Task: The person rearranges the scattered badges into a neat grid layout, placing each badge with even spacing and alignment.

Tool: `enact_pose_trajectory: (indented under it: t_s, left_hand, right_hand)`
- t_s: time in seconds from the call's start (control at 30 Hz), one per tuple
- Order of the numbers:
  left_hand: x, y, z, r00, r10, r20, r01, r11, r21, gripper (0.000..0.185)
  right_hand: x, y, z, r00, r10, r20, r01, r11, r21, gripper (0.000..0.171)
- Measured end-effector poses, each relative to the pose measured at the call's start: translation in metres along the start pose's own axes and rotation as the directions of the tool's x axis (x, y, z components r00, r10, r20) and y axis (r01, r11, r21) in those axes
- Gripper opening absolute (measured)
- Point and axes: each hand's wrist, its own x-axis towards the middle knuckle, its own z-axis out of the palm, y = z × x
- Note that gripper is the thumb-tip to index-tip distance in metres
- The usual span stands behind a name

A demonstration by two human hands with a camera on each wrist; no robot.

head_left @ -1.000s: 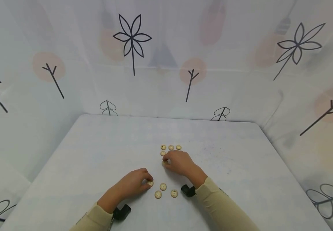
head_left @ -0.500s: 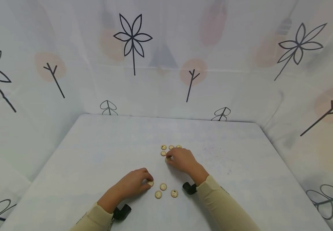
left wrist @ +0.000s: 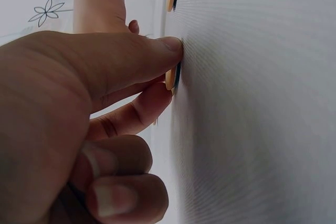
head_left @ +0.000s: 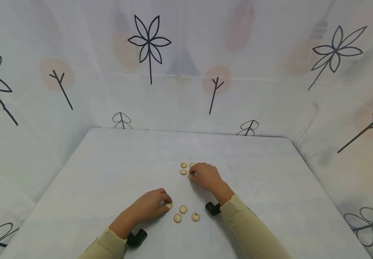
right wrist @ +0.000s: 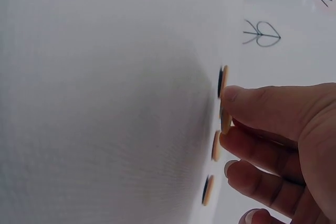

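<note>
My right hand pinches a small round wooden disc between thumb and fingers, just off the white surface in the right wrist view. Right beside it in the head view lie other pale discs: a far-left disc, its neighbour and a nearer disc. Part of this group is hidden behind my hand. Closer to me, my left hand rests low on the table, its thumb and fingertip holding another wooden disc at its edge. The marks on the discs are too small to read.
Between my forearms lie three loose discs: an upper disc, a lower-left disc and a right disc with a dark mark. They sit on a white table. Printed white cloth hangs around its back and sides.
My right hand has moved away from me and slightly right with its disc, now covering the far-right disc of the back row. My left hand has stayed in place.
</note>
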Motion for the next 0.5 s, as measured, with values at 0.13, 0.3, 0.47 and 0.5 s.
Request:
enact_pose_trajectory:
  t_s: [0.13, 0.3, 0.47, 0.5]
  left_hand:
    - [-0.0002, 0.0007, -0.0007, 1.000, -0.007, 0.005, 0.007, 1.000, -0.003, 0.017]
    - [-0.0005, 0.0014, -0.0011, 1.000, -0.013, 0.010, 0.013, 1.000, -0.001, 0.018]
    - [-0.0005, 0.0023, -0.0025, 1.000, -0.023, 0.013, 0.023, 1.000, -0.004, 0.018]
    - [-0.0003, 0.0023, -0.0026, 1.000, -0.024, 0.013, 0.024, 1.000, -0.006, 0.018]
  right_hand:
    - [0.0030, 0.0024, 0.0017, 1.000, 0.013, 0.000, -0.013, 1.000, 0.000, 0.019]
    - [0.0061, 0.0046, 0.0042, 1.000, 0.030, -0.001, -0.030, 1.000, -0.007, 0.020]
    - [0.0064, 0.0046, 0.0032, 0.999, 0.031, -0.009, -0.031, 0.999, -0.008, 0.019]
    - [0.0065, 0.0046, 0.0028, 0.999, 0.031, -0.009, -0.031, 0.999, -0.007, 0.018]
